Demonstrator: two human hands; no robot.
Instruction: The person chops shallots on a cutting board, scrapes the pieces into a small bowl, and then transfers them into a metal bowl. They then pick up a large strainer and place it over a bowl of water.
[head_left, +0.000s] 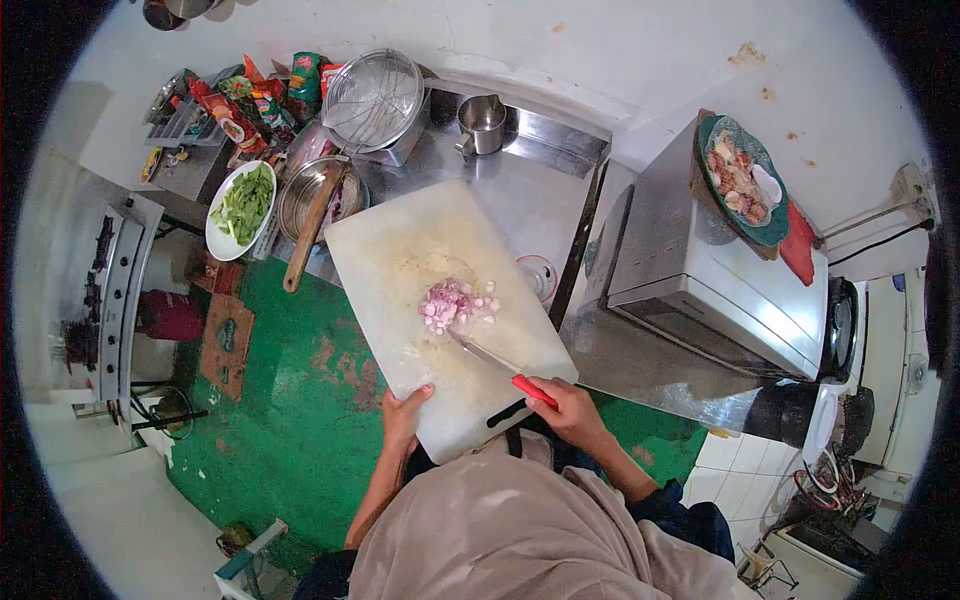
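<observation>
A large white cutting board [400,240] is held tilted over the edge of the steel counter. My left hand [402,413] grips its lower left edge, with the thumb on top and the other fingers hidden beneath. In my right hand [566,408] is a knife [487,356] with a red handle, its blade tip touching a pile of chopped pink-purple onion [452,306]. The onion lies near the middle of the board. A dark handle slot shows at the board's lower right, close to my right hand.
Left of the board are a pan [301,200] with a wooden handle and a white bowl of cut greens [241,211]. Behind stand a strainer [374,98] and a steel cup [482,124]. At right, a steel appliance [720,290] bears a plate of food [741,178].
</observation>
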